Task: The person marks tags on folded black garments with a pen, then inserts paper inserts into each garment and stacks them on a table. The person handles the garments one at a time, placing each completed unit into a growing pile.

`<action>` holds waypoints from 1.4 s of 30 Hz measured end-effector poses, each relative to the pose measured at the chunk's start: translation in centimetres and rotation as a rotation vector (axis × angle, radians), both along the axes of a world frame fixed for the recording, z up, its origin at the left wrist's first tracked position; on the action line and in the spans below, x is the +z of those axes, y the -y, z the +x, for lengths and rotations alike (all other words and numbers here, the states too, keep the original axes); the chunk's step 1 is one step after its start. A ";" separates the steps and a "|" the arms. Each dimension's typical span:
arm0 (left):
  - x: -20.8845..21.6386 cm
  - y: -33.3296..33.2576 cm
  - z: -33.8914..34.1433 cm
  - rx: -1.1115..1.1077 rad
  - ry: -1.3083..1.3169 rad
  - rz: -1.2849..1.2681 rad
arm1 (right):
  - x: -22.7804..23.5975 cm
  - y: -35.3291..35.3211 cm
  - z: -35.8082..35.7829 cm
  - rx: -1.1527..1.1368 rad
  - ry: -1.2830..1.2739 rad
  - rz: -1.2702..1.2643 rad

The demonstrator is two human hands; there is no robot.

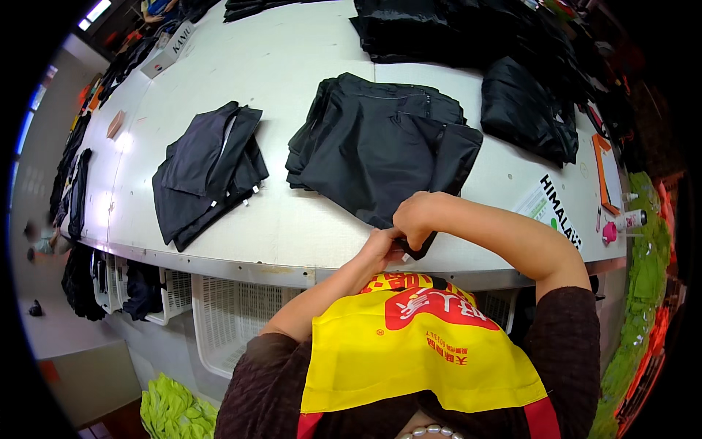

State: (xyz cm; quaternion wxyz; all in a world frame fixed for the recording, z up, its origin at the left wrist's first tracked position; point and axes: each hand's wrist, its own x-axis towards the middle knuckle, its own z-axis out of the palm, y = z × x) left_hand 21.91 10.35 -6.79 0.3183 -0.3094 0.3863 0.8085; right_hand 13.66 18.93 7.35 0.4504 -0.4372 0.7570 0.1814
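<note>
A black garment (365,146) with a seam and small metal-looking dots near its upper right edge lies on top of a stack of dark cloth in front of me. Its lower corner hangs toward the table's front edge. My left hand (378,249) is closed on that corner, fingertips pinched together. Right beside it, my right hand (417,219) also grips the cloth, its knuckles facing up and its fingertips partly hidden. A small white tag (406,257) shows just below the hands. To the left lies a smaller pile of black garment pieces (208,164) with white tags along its edge.
A plastic-wrapped black bundle (526,110) lies right of the stack, near a printed white bag (552,212). An orange-edged clipboard (607,175) and a bottle (630,219) stand at the right edge. White crates (234,322) sit under the white table (292,44).
</note>
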 end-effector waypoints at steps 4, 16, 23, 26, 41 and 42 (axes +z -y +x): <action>1.2 0.4 0.8 0.270 -0.015 0.374 | -1.9 -2.2 -1.4 -0.234 -0.057 -0.270; 11.0 5.4 0.4 0.232 -0.393 -0.112 | -3.2 -7.1 1.1 -0.740 -0.644 -1.372; 16.7 19.1 -0.1 0.546 -0.755 -0.560 | -7.8 -14.4 1.9 -1.337 -0.409 -1.331; 16.0 24.9 -1.0 0.789 -0.748 -0.529 | -8.8 -14.5 3.1 -1.344 -0.418 -1.197; -2.4 41.8 -7.6 0.919 0.030 -0.819 | -14.0 -9.5 4.6 -0.726 -0.889 -0.987; -3.5 44.4 -6.6 0.875 0.049 -0.761 | -14.7 -9.3 4.2 -0.726 -0.872 -1.027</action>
